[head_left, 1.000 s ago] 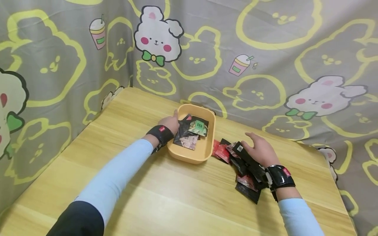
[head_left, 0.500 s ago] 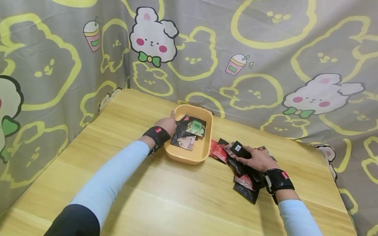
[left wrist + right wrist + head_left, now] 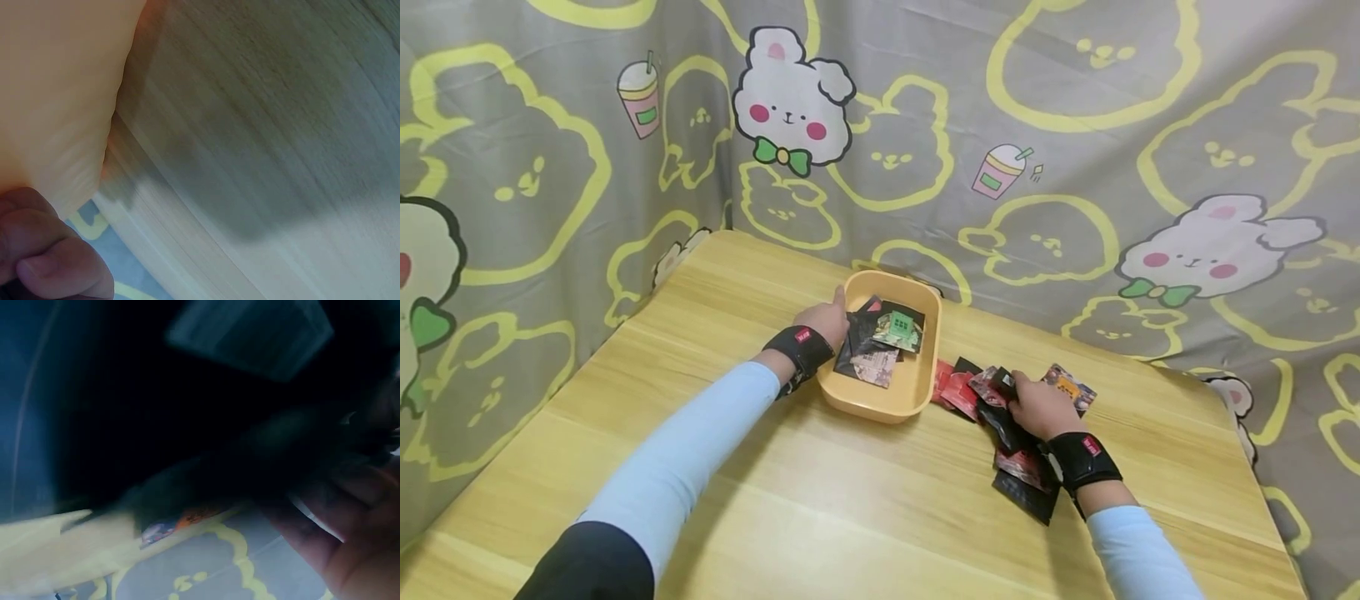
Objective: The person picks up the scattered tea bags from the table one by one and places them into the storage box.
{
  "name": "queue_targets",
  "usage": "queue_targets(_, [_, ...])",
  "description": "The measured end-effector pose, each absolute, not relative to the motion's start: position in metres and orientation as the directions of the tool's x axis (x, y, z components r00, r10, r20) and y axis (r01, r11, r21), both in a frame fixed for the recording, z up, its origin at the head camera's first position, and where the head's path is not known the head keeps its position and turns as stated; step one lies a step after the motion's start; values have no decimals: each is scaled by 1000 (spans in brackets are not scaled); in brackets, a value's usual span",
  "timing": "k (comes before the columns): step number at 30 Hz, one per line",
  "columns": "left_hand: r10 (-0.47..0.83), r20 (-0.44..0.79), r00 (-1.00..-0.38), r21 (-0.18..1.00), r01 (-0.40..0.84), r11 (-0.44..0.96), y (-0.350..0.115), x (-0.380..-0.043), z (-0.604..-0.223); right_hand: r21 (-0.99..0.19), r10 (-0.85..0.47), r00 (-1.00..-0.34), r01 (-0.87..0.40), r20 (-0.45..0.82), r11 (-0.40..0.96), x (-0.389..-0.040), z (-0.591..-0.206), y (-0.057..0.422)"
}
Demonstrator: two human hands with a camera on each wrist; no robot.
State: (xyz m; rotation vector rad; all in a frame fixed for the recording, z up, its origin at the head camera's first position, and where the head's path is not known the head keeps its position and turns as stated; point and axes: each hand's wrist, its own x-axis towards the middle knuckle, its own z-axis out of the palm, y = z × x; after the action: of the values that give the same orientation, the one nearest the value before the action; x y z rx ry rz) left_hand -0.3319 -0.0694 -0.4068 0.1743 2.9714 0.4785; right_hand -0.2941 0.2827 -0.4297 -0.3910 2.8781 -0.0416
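Observation:
A yellow plastic bin (image 3: pixel 867 408) stands on the table with several flat sachets (image 3: pixel 898 328) lying inside it. My left hand (image 3: pixel 823 323) grips its left rim. In the left wrist view, curled fingers (image 3: pixel 56 256) lie against the bin's outer wall. Right of the bin is a loose pile of black and red sachets (image 3: pixel 958 392). Over that pile my right hand (image 3: pixel 1047 407) pinches a black sachet (image 3: pixel 1004 380). Close up in the right wrist view, this black sachet (image 3: pixel 144 419) is dark and blurred, with a pale label. The hand partly hides the pile.
A sachet with an orange label (image 3: pixel 1070 388) lies just behind the right hand. Patterned grey curtains (image 3: pixel 917 108) rise along the back and left edges of the wooden table (image 3: pixel 820 517).
My right hand has come down onto the pile, taken hold of the black sachet and tilted it. The orange-labelled sachet behind has come into sight. The left hand stays on the bin.

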Motion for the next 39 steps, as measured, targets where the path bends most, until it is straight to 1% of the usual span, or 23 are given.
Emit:
queue_targets(4, [128, -115, -985, 316, 86, 945, -68, -335, -409, -26, -273, -951, -272, -143, 962, -292, -429, 281])
queue_targets(12, [125, -117, -985, 324, 81, 943, -71, -334, -412, -100, -290, -957, -286, -24, 953, -292, -415, 265])
queue_targets(19, [128, -105, -986, 314, 90, 945, -71, -331, -408, -133, -327, -942, -335, 78, 933, -294, -398, 240])
queue_targets(29, [129, -115, -985, 300, 90, 950, -73, -337, -414, -65, -411, -898, -424, 156, 903, -312, -385, 199])
queue_targets(34, [136, -111, -985, 304, 96, 948, -71, -332, -408, -35, -468, -858, -485, 212, 874, -322, -383, 175])
queue_targets(39, [134, -98, -986, 307, 98, 947, -71, -330, -407, 29, -514, -816, -526, 264, 850, -330, -386, 153])
